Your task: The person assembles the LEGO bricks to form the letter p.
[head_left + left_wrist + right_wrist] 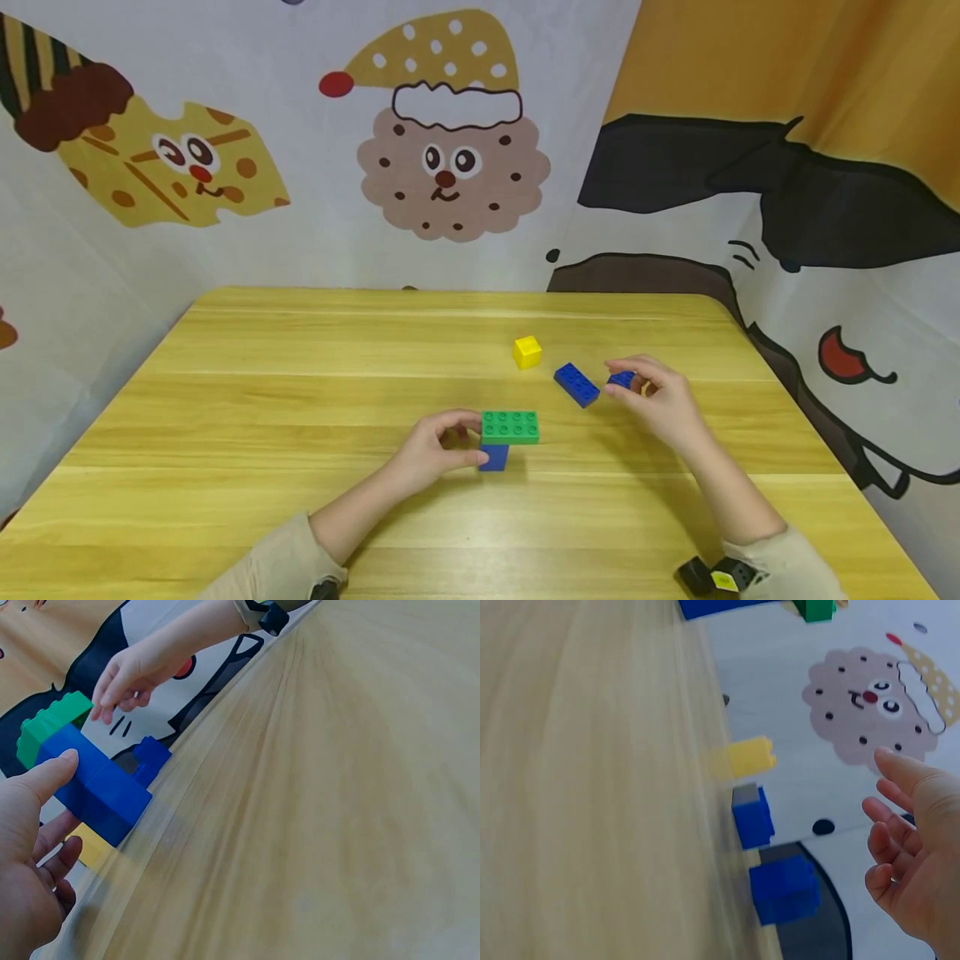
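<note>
My left hand (429, 452) pinches a stack of blue bricks (105, 787) between thumb and fingers. A green brick (510, 428) with two rows of studs tops the stack and sticks out past it to the right. In the right wrist view, my right hand (922, 840) is apart from the bricks, its fingers loosely bent around nothing. Seen from the head, it hovers over a blue brick (621, 380), whose far end its fingers partly hide. Left of that lies another blue brick (577, 385), studs up.
A small yellow brick (527, 352) stands farther back on the wooden table (262, 400). Behind the table's far edge hangs a curtain (300, 250) printed with cartoon figures. A small black object (695, 575) shows beside the right sleeve (787, 571).
</note>
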`<state>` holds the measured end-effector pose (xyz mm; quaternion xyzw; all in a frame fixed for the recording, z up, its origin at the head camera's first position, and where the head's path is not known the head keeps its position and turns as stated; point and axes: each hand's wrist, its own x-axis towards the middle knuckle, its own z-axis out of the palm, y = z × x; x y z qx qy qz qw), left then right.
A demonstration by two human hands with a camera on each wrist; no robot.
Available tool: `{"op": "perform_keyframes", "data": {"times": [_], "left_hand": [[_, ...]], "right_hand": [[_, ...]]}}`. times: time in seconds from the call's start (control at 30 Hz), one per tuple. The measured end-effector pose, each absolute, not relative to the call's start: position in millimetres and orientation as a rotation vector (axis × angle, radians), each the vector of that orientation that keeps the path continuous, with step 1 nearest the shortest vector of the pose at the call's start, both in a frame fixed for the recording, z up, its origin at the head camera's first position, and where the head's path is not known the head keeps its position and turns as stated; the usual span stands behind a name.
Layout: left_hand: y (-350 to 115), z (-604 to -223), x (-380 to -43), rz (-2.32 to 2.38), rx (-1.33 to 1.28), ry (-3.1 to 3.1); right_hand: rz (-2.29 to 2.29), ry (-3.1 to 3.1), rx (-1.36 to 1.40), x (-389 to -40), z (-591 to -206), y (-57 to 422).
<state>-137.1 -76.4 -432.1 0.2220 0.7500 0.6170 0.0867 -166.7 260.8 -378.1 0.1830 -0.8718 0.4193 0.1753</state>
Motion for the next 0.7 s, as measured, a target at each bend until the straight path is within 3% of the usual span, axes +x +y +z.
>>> {"op": "perform_keyframes", "data": {"times": [0.7], "left_hand": [[-76, -431, -136, 1.862, 0.637, 2.216]], "right_hand": [[1.183, -2.700, 0.214, -185, -404, 293]]}}
